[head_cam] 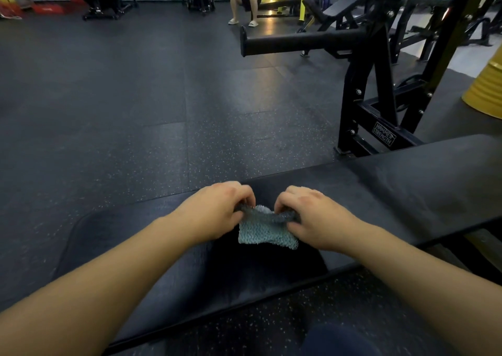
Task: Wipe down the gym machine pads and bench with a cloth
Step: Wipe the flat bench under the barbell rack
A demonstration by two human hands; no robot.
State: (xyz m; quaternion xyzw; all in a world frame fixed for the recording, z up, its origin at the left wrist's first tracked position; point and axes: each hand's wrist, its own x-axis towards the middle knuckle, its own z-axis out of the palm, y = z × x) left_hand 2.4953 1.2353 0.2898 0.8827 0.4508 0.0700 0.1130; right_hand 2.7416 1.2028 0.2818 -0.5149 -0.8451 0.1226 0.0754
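Note:
A small teal knitted cloth (264, 232) hangs over the black padded bench (394, 187), which runs from the lower left to the right edge. My left hand (217, 209) pinches the cloth's upper left edge. My right hand (315, 217) pinches its upper right edge. The cloth is stretched between the two hands, and its lower part droops toward the bench pad. Fingertips of both hands are curled under and partly hidden by the cloth.
A black machine frame (364, 97) with a padded roller arm (298, 42) stands behind the bench at right. A yellow drum (486, 89) sits at the far right. A person (245, 0) sits on a bench at the back. Speckled rubber floor (108, 97) spreads left.

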